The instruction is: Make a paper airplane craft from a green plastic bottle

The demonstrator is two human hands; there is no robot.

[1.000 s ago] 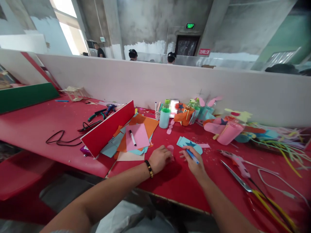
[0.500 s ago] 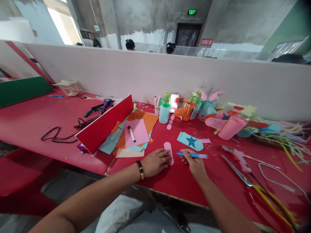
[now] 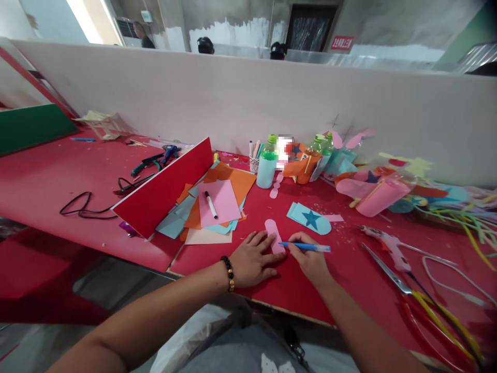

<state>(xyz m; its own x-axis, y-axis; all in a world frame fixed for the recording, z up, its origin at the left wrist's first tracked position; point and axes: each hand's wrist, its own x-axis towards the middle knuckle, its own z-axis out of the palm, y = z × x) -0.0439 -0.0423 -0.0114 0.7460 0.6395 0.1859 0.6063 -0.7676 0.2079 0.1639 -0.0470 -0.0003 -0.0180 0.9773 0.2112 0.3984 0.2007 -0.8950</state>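
At lower centre of frame, right hand (image 3: pixel 312 263), fingers clamped on blue pen (image 3: pixel 314 248), tip at pink strip (image 3: pixel 272 228); left hand (image 3: pixel 250 262) lies flat, fingers spread, some across strip. Strip, just below and right of centre, looks like thin paper or foam: light, bendable, apt to slide or crease, best pinned flat or lifted by rounded upper end. Pen likely light, stiff, smooth; grip near tip. Right of centre, light-blue cutout (image 3: pixel 298 216) with star (image 3: pixel 311 219); lower right, scissors (image 3: pixel 402 285).

gap past pink strip (image 3: pixel 272 227) btwn papers (image 3: pixel 225 201) & starred cutout (image 3: pixel 301 218), red divider (image 3: pixel 171 189) blocks L, scissors (image 3: pixel 404 288) block R
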